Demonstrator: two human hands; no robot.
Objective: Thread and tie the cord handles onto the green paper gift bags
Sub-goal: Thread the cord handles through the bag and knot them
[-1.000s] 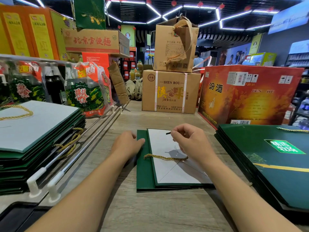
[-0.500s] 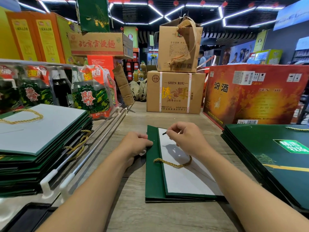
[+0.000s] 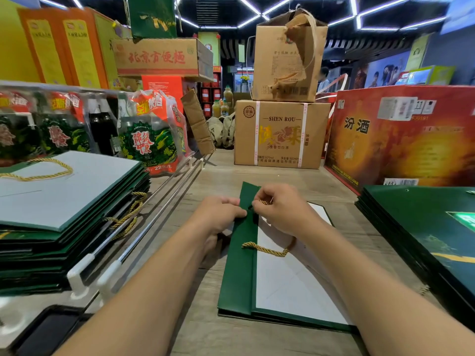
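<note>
– Scanning from the biggest thing down: what surrounds the green gift bag [image 3: 239, 268]?

– It lies flat on the wooden counter [image 3: 257, 340], white inner panel up, with a green flap folded along its left side. To the right of the bag, a stack of flat green bags [image 3: 424, 227] sits in front of a red liquor carton [image 3: 401, 142]. To the left of the bag is a second stack [image 3: 72, 227], whose top bag is white side up and has a gold handle loop [image 3: 38, 176] lying on it. Beyond the bag's far end stands a brown SHEN ROU carton [image 3: 280, 134].

– And the hands?

– Both are at the bag's far end, nearly touching each other. The left hand [image 3: 218, 214], fingers curled, holds the edge of the green flap. The right hand [image 3: 282, 209] pinches the gold cord [image 3: 267, 251] just over that flap, and the cord's dark tip [image 3: 249, 206] shows between the two hands.

– Where does the rest of the cord go?

– It comes out from under the right wrist. From there it curves across the white panel and meets the flap about midway along the bag.
</note>
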